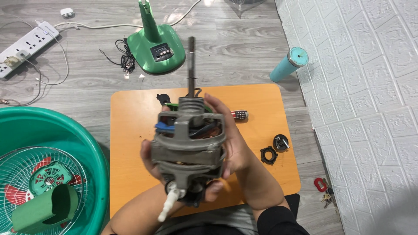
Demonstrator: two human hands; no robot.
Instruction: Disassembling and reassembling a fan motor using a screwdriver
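Both hands clamp a bare fan motor [189,143].
Left hand [150,159] and right hand [233,146] grip its sides; green housing [43,209] already lies in the basin [93,148].

Home floor turned makeshift repair spot, judging by grey wood-look plank flooring [244,48] and white embossed brick-pattern wall panelling [370,87]. Low orange rectangular wooden board [135,130] laid flat as a work surface, small black plastic ring nut [268,155] loose on it. White multi-socket power strip [26,45] trailing cables nearby, green plastic fan base [156,43] standing dismantled, large teal plastic wash basin [93,152] holding a wire fan grille [26,174], bunch of keys [324,191] dropped by the wall
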